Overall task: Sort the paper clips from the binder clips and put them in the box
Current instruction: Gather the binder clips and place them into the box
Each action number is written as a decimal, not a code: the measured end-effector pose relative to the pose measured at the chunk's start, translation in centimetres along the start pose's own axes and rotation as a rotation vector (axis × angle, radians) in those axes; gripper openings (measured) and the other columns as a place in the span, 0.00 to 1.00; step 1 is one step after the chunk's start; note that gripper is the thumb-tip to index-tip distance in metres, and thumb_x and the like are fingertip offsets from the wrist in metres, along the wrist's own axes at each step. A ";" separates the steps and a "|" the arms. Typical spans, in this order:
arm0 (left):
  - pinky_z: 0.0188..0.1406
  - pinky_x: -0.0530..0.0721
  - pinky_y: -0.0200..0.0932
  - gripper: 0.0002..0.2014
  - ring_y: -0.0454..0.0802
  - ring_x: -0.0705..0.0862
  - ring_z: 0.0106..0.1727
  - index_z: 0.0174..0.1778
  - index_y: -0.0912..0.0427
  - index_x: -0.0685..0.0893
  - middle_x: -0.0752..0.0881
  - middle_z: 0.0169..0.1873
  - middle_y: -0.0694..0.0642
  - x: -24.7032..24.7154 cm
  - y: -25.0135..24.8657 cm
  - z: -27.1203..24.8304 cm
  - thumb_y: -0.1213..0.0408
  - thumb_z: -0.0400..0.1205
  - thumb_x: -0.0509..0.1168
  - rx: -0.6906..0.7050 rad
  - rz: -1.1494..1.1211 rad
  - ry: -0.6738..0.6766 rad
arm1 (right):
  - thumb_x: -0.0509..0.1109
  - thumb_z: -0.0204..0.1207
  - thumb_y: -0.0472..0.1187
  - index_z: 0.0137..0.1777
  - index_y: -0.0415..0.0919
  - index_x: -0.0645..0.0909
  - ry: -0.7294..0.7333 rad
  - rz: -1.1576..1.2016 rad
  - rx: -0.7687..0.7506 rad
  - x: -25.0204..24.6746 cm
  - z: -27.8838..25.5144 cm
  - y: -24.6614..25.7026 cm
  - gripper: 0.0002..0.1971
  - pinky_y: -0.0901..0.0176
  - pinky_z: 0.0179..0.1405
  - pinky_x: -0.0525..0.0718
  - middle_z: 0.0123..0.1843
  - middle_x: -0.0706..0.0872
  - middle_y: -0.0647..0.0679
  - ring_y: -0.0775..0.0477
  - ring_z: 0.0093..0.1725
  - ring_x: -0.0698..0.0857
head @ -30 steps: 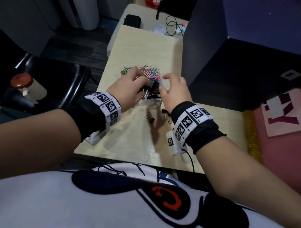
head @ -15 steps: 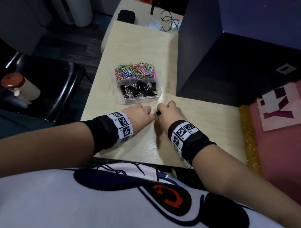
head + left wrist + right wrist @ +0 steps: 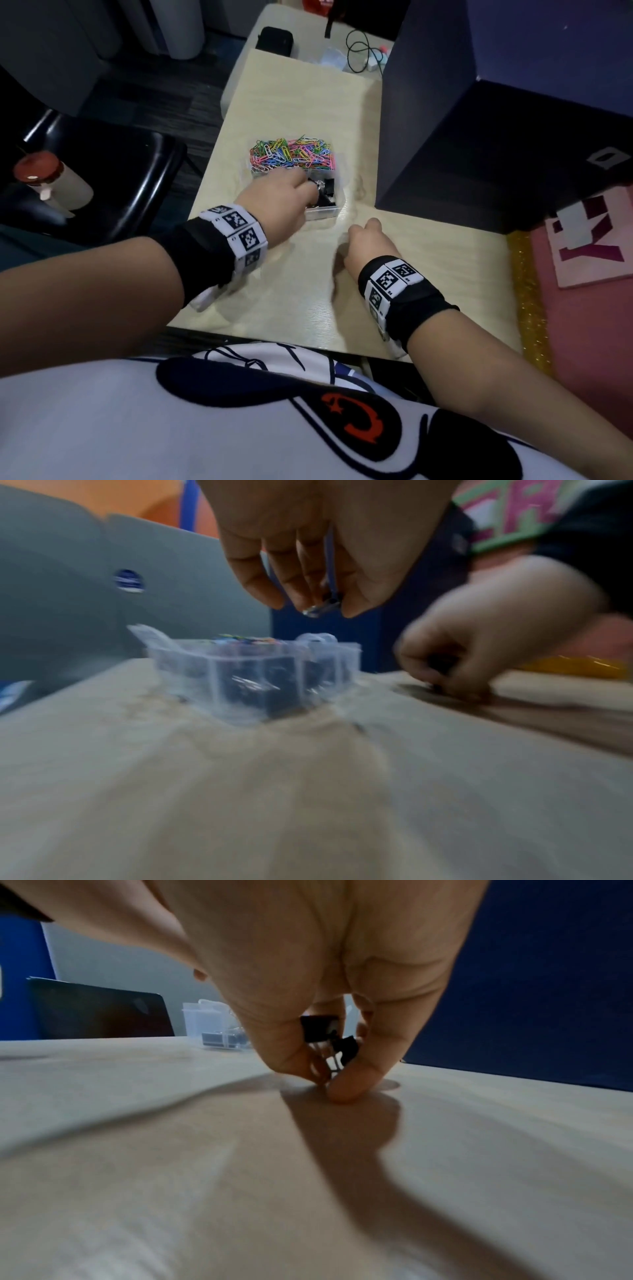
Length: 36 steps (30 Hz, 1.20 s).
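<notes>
A clear plastic box (image 3: 322,214) (image 3: 219,666) stands on the wooden table (image 3: 308,102). Its far compartment holds a heap of coloured paper clips (image 3: 291,154); the near one holds black binder clips (image 3: 325,193). My left hand (image 3: 281,202) (image 3: 318,607) hovers over the near compartment and pinches a small binder clip (image 3: 323,607) between its fingertips. My right hand (image 3: 368,240) (image 3: 329,1074) is down on the table to the right of the box, fingers curled round two black binder clips (image 3: 329,1037).
A tall dark blue board (image 3: 479,137) stands right of the box. A black chair (image 3: 102,178) with a red-capped bottle (image 3: 44,178) is at the left. Cables and a black pouch (image 3: 274,41) lie at the table's far end.
My left hand has risen from the table and moved forward over the box's near compartment with a clip. The right hand stayed low on the table, gathering binder clips.
</notes>
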<state>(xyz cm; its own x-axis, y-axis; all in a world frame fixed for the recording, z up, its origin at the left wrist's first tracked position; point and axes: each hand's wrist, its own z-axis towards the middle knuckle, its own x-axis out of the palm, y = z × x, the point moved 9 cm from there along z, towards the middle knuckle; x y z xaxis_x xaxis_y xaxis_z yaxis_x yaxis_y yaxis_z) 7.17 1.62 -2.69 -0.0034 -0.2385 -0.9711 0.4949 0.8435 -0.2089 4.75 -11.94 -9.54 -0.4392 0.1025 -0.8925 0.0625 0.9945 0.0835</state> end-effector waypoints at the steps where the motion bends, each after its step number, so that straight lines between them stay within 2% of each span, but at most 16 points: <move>1: 0.46 0.82 0.58 0.14 0.65 0.79 0.53 0.57 0.61 0.82 0.80 0.53 0.63 -0.4 1.1 0.2 0.68 0.76 0.64 -0.080 0.003 0.010 | 0.56 0.76 0.27 0.64 0.36 0.73 0.007 0.002 -0.004 0.2 0.1 -0.1 0.17 0.51 0.45 0.78 0.64 0.69 0.38 0.34 0.54 0.83; 3: 0.51 0.77 0.56 0.15 0.62 0.76 0.59 0.62 0.57 0.79 0.78 0.57 0.59 -0.2 2.8 -0.1 0.63 0.79 0.62 -0.199 0.067 0.094 | 0.54 0.76 0.25 0.63 0.34 0.74 0.004 0.006 -0.008 0.2 0.2 -0.2 0.18 0.53 0.45 0.77 0.64 0.70 0.37 0.35 0.53 0.83; 4: 0.53 0.76 0.55 0.14 0.61 0.75 0.60 0.61 0.56 0.80 0.79 0.58 0.58 0.0 3.0 -0.4 0.60 0.80 0.61 -0.207 0.130 0.135 | 0.54 0.76 0.25 0.62 0.34 0.75 0.001 0.013 -0.007 0.2 0.3 -0.3 0.17 0.54 0.45 0.77 0.64 0.71 0.37 0.36 0.53 0.83; 7: 0.55 0.75 0.53 0.12 0.58 0.77 0.60 0.57 0.56 0.81 0.82 0.55 0.55 1.2 1.9 -1.3 0.57 0.82 0.57 -0.162 0.257 0.222 | 0.56 0.78 0.29 0.62 0.35 0.77 0.006 0.073 0.014 -0.7 0.5 -0.6 0.15 0.57 0.45 0.75 0.63 0.73 0.39 0.40 0.48 0.80; 9: 0.59 0.74 0.52 0.13 0.58 0.77 0.61 0.58 0.56 0.80 0.82 0.56 0.54 1.7 1.0 -1.7 0.57 0.82 0.57 -0.152 0.264 0.264 | 0.59 0.78 0.32 0.60 0.37 0.80 -0.020 0.161 0.028 -2.0 0.7 -0.8 0.14 0.57 0.49 0.77 0.63 0.75 0.39 0.41 0.52 0.81; 12: 0.62 0.72 0.51 0.15 0.57 0.77 0.64 0.60 0.55 0.80 0.83 0.58 0.53 2.6 -1.7 -1.8 0.56 0.82 0.56 -0.042 0.278 0.316 | 0.65 0.76 0.36 0.50 0.42 0.82 -0.167 0.294 0.032 -5.2 0.4 -0.8 0.06 0.60 0.54 0.75 0.60 0.80 0.40 0.39 0.58 0.81; 15: 0.56 0.72 0.50 0.15 0.56 0.77 0.62 0.59 0.52 0.81 0.83 0.56 0.51 3.1 -4.1 -2.2 0.53 0.82 0.55 0.066 0.204 0.305 | 0.67 0.74 0.37 0.44 0.48 0.78 -0.293 0.418 -0.002 -7.5 -0.3 0.0 0.04 0.62 0.49 0.72 0.56 0.83 0.42 0.40 0.56 0.82; 18: 0.52 0.73 0.52 0.15 0.59 0.78 0.59 0.59 0.52 0.84 0.83 0.54 0.53 1.9 -3.7 -1.7 0.55 0.81 0.58 0.056 0.118 0.177 | 0.69 0.74 0.43 0.54 0.46 0.81 -0.281 0.434 -0.076 -7.5 -0.7 1.4 0.09 0.60 0.53 0.76 0.57 0.86 0.45 0.42 0.57 0.83; 20: 0.52 0.74 0.54 0.15 0.60 0.78 0.60 0.60 0.53 0.84 0.83 0.56 0.55 1.0 -1.9 -1.3 0.56 0.79 0.63 0.003 0.097 0.093 | 0.67 0.77 0.44 0.60 0.45 0.80 -0.257 0.362 -0.102 -7.0 -0.8 2.0 0.13 0.58 0.58 0.75 0.61 0.83 0.44 0.41 0.61 0.81; 22: 0.50 0.76 0.57 0.18 0.60 0.80 0.62 0.62 0.52 0.84 0.84 0.59 0.53 1.0 -0.7 -1.3 0.55 0.76 0.68 0.021 0.133 0.055 | 0.64 0.80 0.43 0.63 0.44 0.79 -0.233 0.311 -0.120 -6.3 -0.9 2.2 0.13 0.58 0.62 0.74 0.64 0.80 0.43 0.41 0.64 0.80; 25: 0.56 0.75 0.60 0.23 0.56 0.78 0.69 0.67 0.52 0.81 0.81 0.68 0.48 2.2 0.3 -1.6 0.51 0.76 0.69 0.077 0.217 0.112 | 0.63 0.80 0.42 0.65 0.44 0.78 -0.154 0.222 -0.128 -4.5 -1.0 2.4 0.15 0.55 0.64 0.75 0.66 0.78 0.41 0.40 0.65 0.79; 28: 0.63 0.72 0.64 0.25 0.57 0.73 0.74 0.71 0.51 0.78 0.76 0.74 0.45 2.4 1.4 -1.9 0.47 0.79 0.65 0.052 0.249 0.140 | 0.60 0.80 0.40 0.67 0.43 0.78 -0.120 0.176 -0.112 -3.7 -1.2 2.4 0.16 0.53 0.63 0.76 0.66 0.76 0.41 0.39 0.65 0.79; 33: 0.69 0.67 0.64 0.26 0.57 0.66 0.78 0.73 0.51 0.75 0.69 0.78 0.49 2.4 1.2 -1.8 0.45 0.80 0.61 0.043 0.262 0.153 | 0.59 0.80 0.40 0.67 0.42 0.77 -0.093 0.153 -0.104 -3.4 -1.0 2.2 0.17 0.51 0.67 0.76 0.68 0.74 0.41 0.38 0.67 0.77; 36: 0.73 0.61 0.64 0.28 0.56 0.58 0.81 0.78 0.47 0.68 0.61 0.81 0.51 2.6 0.6 -1.3 0.42 0.82 0.57 0.035 0.258 0.188 | 0.59 0.79 0.38 0.70 0.47 0.75 -0.119 0.192 -0.145 -3.6 -1.1 2.6 0.19 0.50 0.70 0.73 0.69 0.71 0.43 0.39 0.70 0.71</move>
<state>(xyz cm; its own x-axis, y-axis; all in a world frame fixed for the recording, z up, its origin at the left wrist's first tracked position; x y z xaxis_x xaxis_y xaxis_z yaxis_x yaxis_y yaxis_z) 6.31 2.14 -5.49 -0.0323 0.0768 -0.9965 0.5302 0.8465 0.0480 5.52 -9.74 -5.65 -0.3230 0.2949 -0.8993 0.0017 0.9504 0.3111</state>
